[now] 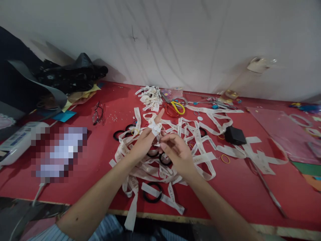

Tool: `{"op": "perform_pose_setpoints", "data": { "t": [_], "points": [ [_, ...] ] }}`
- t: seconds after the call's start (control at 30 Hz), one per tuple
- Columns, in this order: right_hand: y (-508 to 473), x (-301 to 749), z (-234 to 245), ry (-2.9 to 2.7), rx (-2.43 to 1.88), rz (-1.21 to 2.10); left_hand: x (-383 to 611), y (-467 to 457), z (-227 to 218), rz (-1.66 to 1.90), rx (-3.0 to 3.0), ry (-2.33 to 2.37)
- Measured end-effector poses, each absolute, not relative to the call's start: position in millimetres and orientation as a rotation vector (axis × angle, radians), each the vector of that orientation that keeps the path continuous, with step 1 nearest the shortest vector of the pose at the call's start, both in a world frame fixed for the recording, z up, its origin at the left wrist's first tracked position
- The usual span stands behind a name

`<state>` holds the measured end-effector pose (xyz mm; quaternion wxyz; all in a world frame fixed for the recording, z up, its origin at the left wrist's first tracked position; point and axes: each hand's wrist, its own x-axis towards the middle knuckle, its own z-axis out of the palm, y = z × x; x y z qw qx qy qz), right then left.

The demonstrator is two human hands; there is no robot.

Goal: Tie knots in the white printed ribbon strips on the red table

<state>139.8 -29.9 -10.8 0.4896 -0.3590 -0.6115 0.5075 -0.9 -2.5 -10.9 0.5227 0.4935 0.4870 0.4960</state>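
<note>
our left hand (143, 144) holds bunched white ribbon (155, 128); our right hand (178, 151) pinches its near end, scissors (175, 103) lying far beyond.

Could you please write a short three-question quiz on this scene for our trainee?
1. Multiple choice: what colour is the tabletop?
a) green
b) red
c) white

2. True or false: in the picture, the glasses lie to the left of the scissors.

3. Fill the gap: bunched at the fingers of the left hand is a piece of white ______.

Key:
1. b
2. True
3. ribbon
</note>
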Motion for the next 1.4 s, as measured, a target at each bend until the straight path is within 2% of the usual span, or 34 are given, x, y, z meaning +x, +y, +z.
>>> {"op": "perform_pose_setpoints", "data": {
  "t": [0.17, 0.37, 0.53, 0.9, 1.13, 1.4],
  "points": [
    [-26, 139, -13, -1.519, -1.094, 0.840, 3, -7, -13, 1.108, 1.343, 1.197],
    [-26, 141, -16, -1.699, -1.072, 0.396, 8, -13, -3, 1.063, 1.442, 1.241],
    [-23, 141, -15, -1.773, -1.017, 0.192, 12, -14, -7, 1.126, 1.551, 1.176],
    [-22, 140, -17, -1.882, -0.977, 0.119, 10, -14, -15, 1.142, 1.766, 1.279],
    [-23, 140, -16, -1.973, -1.005, 0.225, 9, -11, -16, 1.110, 1.659, 1.281],
    [-26, 138, -14, -1.804, -1.109, 0.404, 7, -10, -5, 1.042, 1.475, 1.131]
  ]
}}
